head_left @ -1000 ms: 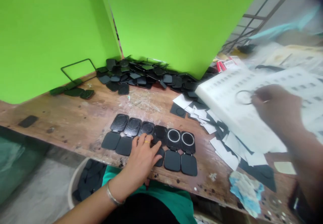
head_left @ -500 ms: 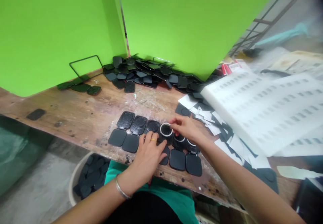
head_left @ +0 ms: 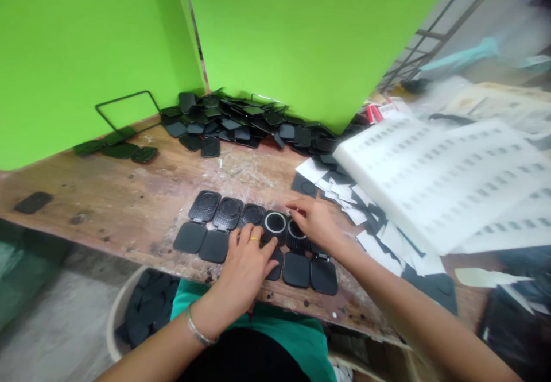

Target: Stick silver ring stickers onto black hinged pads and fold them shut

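A row of black hinged plastic cases (head_left: pixel 214 216) lies open on the wooden table (head_left: pixel 129 198) near its front edge. One case holds a white ring (head_left: pixel 275 222) pressed into its grid half. My left hand (head_left: pixel 246 264) rests flat on the lower halves of the middle cases, fingers spread, a ring on one finger. My right hand (head_left: pixel 313 221) hovers over the cases to the right of that ring, fingertips touching them; it hides the rings there. I cannot see anything gripped in either hand.
A heap of black cases (head_left: pixel 241 123) lies at the back by the green wall. A white sheet with slots (head_left: pixel 443 181) and white and black paper scraps (head_left: pixel 365 215) lie to the right. Below the table stands a bucket of black parts (head_left: pixel 138 313).
My right hand came back from the white sheet with a ring, set it into a case in the row, and now sits just right of it. My left hand stayed on the cases.
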Demonstrator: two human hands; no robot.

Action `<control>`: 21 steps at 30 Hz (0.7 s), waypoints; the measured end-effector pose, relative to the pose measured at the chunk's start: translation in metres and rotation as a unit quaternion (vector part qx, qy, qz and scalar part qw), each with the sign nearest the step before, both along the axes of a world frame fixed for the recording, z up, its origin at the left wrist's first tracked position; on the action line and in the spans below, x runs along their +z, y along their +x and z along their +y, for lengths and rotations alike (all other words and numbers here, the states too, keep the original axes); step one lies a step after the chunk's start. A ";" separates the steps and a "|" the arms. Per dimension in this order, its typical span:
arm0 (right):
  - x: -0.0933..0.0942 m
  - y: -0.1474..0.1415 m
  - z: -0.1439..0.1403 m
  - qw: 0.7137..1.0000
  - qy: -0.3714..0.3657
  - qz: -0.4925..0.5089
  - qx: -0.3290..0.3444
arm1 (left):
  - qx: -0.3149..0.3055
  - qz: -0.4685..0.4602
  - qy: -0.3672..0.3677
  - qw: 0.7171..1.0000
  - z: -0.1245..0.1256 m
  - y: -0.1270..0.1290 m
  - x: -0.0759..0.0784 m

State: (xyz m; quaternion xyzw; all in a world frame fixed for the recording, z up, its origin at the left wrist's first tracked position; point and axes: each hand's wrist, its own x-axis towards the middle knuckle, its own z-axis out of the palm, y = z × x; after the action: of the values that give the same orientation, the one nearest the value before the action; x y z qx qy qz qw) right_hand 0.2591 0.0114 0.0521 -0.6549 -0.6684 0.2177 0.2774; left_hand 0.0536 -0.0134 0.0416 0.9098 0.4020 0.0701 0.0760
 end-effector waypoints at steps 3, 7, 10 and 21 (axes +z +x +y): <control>0.010 0.031 -0.012 0.996 0.066 -0.035 -0.042 | 0.000 0.013 0.014 1.000 0.002 0.000 -0.001; 0.037 0.111 -0.029 0.974 0.055 -0.117 -0.188 | -0.003 0.023 0.076 0.997 0.007 0.000 -0.010; 0.065 0.191 -0.045 0.935 0.048 -0.171 -0.306 | -0.014 0.021 0.110 0.994 0.011 0.000 -0.019; 0.082 0.337 -0.077 0.843 -0.030 -0.291 -0.452 | -0.011 -0.005 0.127 0.992 0.015 0.004 -0.018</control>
State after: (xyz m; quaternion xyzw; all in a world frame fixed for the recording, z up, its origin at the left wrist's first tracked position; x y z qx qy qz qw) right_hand 0.5964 -0.0657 0.1343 -0.9255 -0.3419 -0.1124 0.1181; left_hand 0.0572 0.0016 0.0235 0.9159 0.3798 0.1241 -0.0373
